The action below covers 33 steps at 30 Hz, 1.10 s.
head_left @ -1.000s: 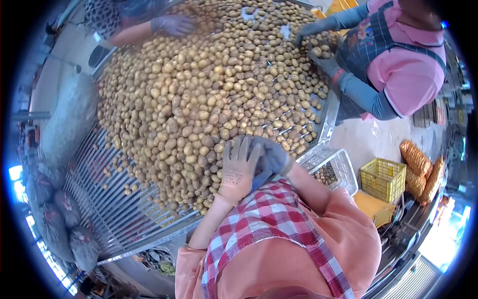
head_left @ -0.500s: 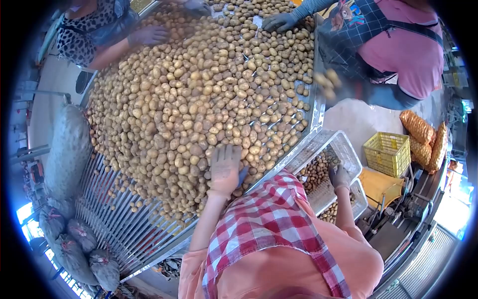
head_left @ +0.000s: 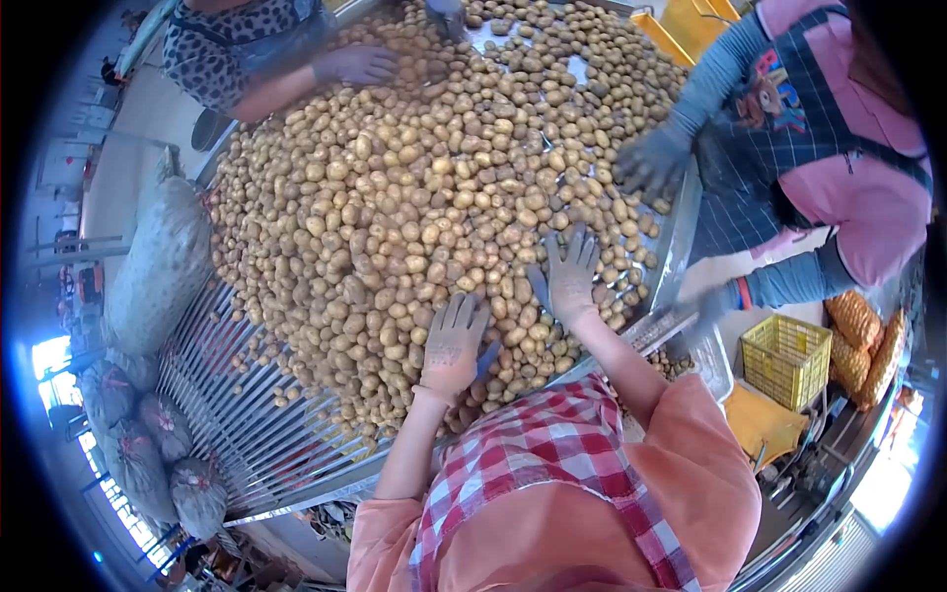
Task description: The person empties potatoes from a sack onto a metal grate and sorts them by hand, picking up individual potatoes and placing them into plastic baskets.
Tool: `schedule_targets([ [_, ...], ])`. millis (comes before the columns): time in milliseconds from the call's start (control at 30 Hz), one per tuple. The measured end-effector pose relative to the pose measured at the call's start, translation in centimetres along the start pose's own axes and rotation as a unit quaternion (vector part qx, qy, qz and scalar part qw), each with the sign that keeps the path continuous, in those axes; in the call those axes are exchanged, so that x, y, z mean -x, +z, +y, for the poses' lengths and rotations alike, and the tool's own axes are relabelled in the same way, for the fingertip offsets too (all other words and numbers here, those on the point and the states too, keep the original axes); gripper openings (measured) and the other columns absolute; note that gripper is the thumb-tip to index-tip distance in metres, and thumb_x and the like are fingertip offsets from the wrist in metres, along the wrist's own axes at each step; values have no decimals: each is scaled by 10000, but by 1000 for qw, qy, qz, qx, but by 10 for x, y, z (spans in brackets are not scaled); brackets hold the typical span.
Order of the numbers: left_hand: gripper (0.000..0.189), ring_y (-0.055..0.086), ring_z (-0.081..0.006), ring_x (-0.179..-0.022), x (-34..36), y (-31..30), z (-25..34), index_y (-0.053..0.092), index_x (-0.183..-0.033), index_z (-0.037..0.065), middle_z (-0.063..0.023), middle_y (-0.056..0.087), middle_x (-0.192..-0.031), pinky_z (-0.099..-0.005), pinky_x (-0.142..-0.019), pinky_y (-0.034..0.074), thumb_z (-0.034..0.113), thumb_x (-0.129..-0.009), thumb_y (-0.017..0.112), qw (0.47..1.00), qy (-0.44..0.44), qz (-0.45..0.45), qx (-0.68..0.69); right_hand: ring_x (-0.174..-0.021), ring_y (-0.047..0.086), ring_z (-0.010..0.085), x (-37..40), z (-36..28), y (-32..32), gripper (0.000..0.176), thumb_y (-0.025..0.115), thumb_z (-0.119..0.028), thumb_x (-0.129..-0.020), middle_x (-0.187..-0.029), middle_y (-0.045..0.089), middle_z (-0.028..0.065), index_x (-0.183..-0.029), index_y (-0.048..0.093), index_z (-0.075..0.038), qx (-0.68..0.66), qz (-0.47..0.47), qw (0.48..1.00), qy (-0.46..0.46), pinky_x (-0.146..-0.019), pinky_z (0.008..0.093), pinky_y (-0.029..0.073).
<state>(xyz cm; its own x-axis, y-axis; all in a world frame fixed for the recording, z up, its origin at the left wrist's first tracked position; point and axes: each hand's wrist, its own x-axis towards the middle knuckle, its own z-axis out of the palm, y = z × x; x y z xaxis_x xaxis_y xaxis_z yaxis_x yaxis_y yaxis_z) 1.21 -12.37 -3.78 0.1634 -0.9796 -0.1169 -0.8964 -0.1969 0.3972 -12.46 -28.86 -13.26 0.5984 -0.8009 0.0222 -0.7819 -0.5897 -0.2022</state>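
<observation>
A broad heap of potatoes (head_left: 395,227) covers most of a metal sorting table with a slatted rack (head_left: 222,414) showing at the lower left. My left hand (head_left: 454,347), in a light glove with grey fingers, lies flat and open on the near side of the heap. To its right and a little farther in, my right hand (head_left: 569,274) rests on the potatoes in a matching glove, fingers spread. Neither hand is closed on a potato. Beside the table at the right, a white crate (head_left: 712,357) is partly hidden by my arm and a co-worker's hand.
A co-worker's gloved hand (head_left: 653,160) reaches over the table's right edge; another person's gloved hand (head_left: 357,65) touches the far left potatoes. A yellow crate (head_left: 786,360) and orange mesh sacks (head_left: 853,340) stand right. A large pale sack (head_left: 158,266) and tied bags (head_left: 138,469) line the left.
My right hand has come from the white crate onto the potato heap. My left hand stays on the heap. The right-hand co-worker has moved nearer, one blurred hand now by the crate.
</observation>
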Motion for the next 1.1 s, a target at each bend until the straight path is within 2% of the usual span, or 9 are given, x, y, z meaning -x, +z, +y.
schedule_targets([
  [300,608,350,-376,-1325,-76,48,18,436,-1341,66,-205,386,-1413,-488,-1092,281,387,-845,579,996,52,-53,-41,-1321,319,454,-170,-34,-8,885,537,-634,-812,-1513,297,114,-1456,315,-69,142,-47,984,-92,-1079,626,191],
  [500,427,506,-368,-1164,-110,17,18,579,-1160,35,-200,529,-1236,-443,-994,400,304,-830,614,978,163,4,133,-1337,301,477,-297,-19,-15,980,483,-702,-823,-1525,279,99,-1503,143,-84,33,-133,989,52,-1095,505,296],
  [567,369,542,-363,-1078,-114,-20,-18,591,-1085,29,-177,564,-1150,-439,-963,416,261,-804,649,988,90,17,123,-1277,428,389,-321,-33,-27,860,576,-612,-822,-1445,367,151,-1421,329,-46,12,-130,987,88,-1006,446,418],
  [600,327,562,-356,-990,-119,-25,-42,593,-1024,32,-159,576,-1053,-450,-897,431,229,-774,664,985,92,139,34,-1231,497,350,-329,-45,-29,780,611,-565,-824,-1395,427,171,-1362,434,-28,5,-113,990,90,-960,427,465],
  [700,303,553,-333,-970,-139,-57,-98,586,-1021,32,-146,572,-1025,-458,-833,432,228,-792,618,977,-75,158,-119,-943,655,280,-292,-108,-43,276,651,-265,-798,-1031,640,152,-915,656,-15,8,72,980,-183,-760,382,546],
  [733,298,547,-327,-983,-146,-56,-110,582,-1023,30,-146,572,-1039,-460,-829,430,227,-800,599,963,-129,163,-171,-909,659,303,-270,-129,-47,226,636,-223,-788,-1017,637,173,-861,664,-11,-93,28,973,-210,-754,400,542],
  [767,298,547,-327,-983,-151,-53,-115,582,-1023,30,-146,572,-1039,-460,-829,430,227,-800,599,963,-131,163,-172,-997,608,352,-253,-147,-51,274,593,-205,-839,-1103,613,180,-1032,596,-11,-88,-126,964,-219,-864,421,495],
  [833,323,515,-322,-1085,-159,-38,-116,589,-1046,-1,-186,567,-1138,-435,-894,412,209,-805,544,948,-184,152,-209,-1205,465,384,-219,-146,49,414,547,-200,-869,-1341,481,204,-1261,539,-68,-265,109,918,-275,-1024,466,373],
  [1100,508,458,-429,-1143,-104,2,-46,576,-1207,105,-169,510,-1223,-493,-895,434,341,-765,662,984,-74,124,-109,-1240,417,387,-76,-28,1,553,600,-207,-832,-1409,415,175,-1337,459,-33,-170,4,954,-247,-1032,489,340],
])
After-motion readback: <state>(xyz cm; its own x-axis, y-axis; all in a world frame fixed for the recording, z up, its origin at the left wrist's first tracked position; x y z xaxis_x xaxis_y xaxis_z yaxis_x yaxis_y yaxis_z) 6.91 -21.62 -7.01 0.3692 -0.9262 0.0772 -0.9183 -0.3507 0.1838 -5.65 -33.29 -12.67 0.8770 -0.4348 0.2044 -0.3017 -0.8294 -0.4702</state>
